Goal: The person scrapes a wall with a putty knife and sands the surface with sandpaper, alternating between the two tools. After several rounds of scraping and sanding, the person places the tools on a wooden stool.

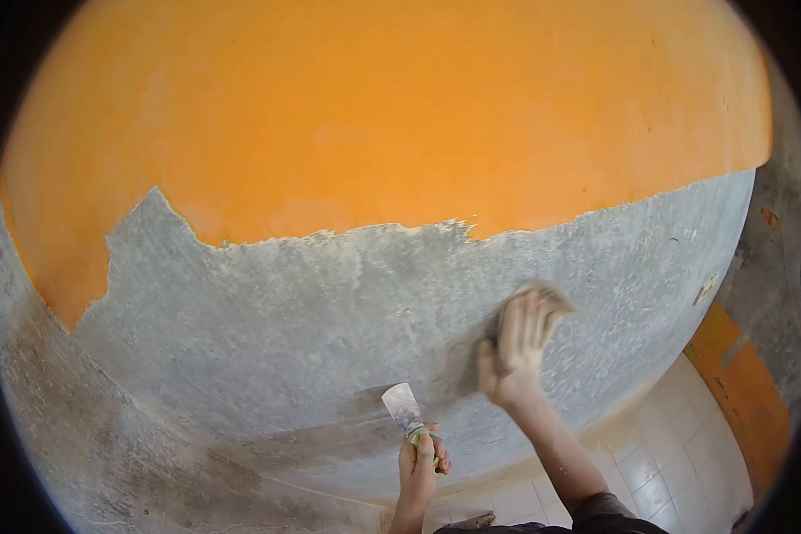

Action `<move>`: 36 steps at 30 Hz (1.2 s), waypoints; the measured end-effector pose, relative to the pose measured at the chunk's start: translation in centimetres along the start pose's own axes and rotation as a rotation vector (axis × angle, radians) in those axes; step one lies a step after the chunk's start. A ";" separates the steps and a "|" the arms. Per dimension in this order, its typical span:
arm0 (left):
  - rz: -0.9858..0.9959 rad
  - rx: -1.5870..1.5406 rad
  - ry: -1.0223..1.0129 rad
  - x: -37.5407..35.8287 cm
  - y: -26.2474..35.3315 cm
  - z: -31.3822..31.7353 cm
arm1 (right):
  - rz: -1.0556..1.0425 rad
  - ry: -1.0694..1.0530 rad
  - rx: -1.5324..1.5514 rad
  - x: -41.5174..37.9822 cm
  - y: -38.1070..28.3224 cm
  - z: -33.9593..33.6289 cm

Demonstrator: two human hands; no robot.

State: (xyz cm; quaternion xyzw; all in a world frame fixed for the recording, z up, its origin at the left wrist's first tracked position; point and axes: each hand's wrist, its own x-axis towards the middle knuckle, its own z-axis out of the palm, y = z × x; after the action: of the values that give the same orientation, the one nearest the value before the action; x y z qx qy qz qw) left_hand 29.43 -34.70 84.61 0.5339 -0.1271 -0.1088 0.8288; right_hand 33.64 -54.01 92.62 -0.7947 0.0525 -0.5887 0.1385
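Grey bare wall under the orange paint, and your right hand is spread over a blurry pad against it; your left hand grips the scraper, blade up, lower down.

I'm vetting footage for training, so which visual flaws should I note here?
In the head view, wide-angle distortion bows the wall and black rings the image; the right hand and the pad under it look motion-blurred, while the scraper is sharper; soft shadows fall left of both hands; glare whitens some floor tiles at lower right.
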 end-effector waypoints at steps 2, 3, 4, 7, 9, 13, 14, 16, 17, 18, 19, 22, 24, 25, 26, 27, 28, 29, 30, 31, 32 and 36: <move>-0.014 0.015 -0.005 0.2 -0.5 0.2 | -0.096 -0.281 -0.001 -2.3 -1.0 0.0; -0.019 0.029 0.001 0.3 -0.6 0.2 | -0.096 -0.280 -0.001 -5.1 -0.5 0.4; -0.020 0.033 0.003 0.2 -0.5 0.2 | -0.115 -0.340 0.026 -9.1 0.5 1.3; 0.001 0.067 -0.021 0.3 -0.1 0.3 | -0.061 -0.390 -0.012 -11.4 3.5 1.6; -0.001 0.141 -0.039 0.2 0.0 -0.1 | 0.045 -0.212 -0.060 -10.7 5.2 2.1; -0.020 0.167 -0.031 0.3 -0.4 -0.1 | 0.188 0.028 0.166 -1.6 4.4 0.2; -0.021 0.135 -0.024 0.2 -0.7 -0.2 | 0.102 -0.022 0.077 -1.1 3.8 0.2; -0.026 0.107 -0.022 0.4 -1.2 -0.1 | -0.081 -0.117 -0.111 -0.8 2.2 -0.5; -0.043 0.065 -0.022 0.3 -1.4 0.0 | -0.103 -0.172 -0.112 -2.3 1.7 -0.3; -0.056 0.021 -0.021 0.4 -1.5 0.1 | -0.129 -0.226 -0.111 -4.6 1.5 0.3; -0.065 0.022 -0.015 0.3 -1.7 0.0 | -0.132 -0.293 -0.077 -8.6 2.2 1.3; -0.061 0.087 -0.022 0.1 -1.7 -0.3 | -0.115 -0.380 -0.017 -14.1 5.0 1.4; -0.071 0.138 0.005 -0.1 -1.3 -0.5 | -0.051 -0.368 -0.068 -14.0 5.9 1.6; -0.073 0.141 0.015 -0.1 -1.2 -0.8 | -0.005 -0.347 -0.142 -12.6 6.1 1.9; -0.042 0.163 0.023 -0.2 -1.2 -1.0 | 0.049 -0.192 -0.083 -10.8 6.3 2.2; -0.014 0.181 0.031 -0.2 -1.4 -1.2 | 0.101 -0.041 -0.028 -8.6 6.4 2.4; -0.023 0.176 0.042 -0.2 -1.6 -1.4 | 0.108 -0.010 0.042 -5.5 5.6 1.7; -0.022 0.183 0.056 -0.2 -1.7 -1.8 | 0.117 0.019 0.111 -3.2 4.4 1.2; -0.020 0.192 0.070 -0.3 -1.8 -2.1 | 0.055 -0.008 0.041 -2.7 3.4 1.8; -0.030 0.189 0.079 -0.5 -1.8 -2.2 | -0.008 -0.031 -0.028 -2.7 2.3 2.2; -0.012 0.181 0.091 -0.6 -1.7 -2.3 | -0.070 -0.111 -0.076 -3.5 1.3 2.2; -0.009 0.231 0.150 -0.5 -1.8 -3.2 | -0.096 -0.305 -0.030 -15.4 0.8 5.0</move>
State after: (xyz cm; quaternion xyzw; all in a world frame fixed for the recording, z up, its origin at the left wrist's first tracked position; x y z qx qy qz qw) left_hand 29.95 -32.53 81.64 0.6330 -0.0743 -0.0568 0.7685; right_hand 33.86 -50.18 76.86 -0.8785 0.0014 -0.4661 0.1048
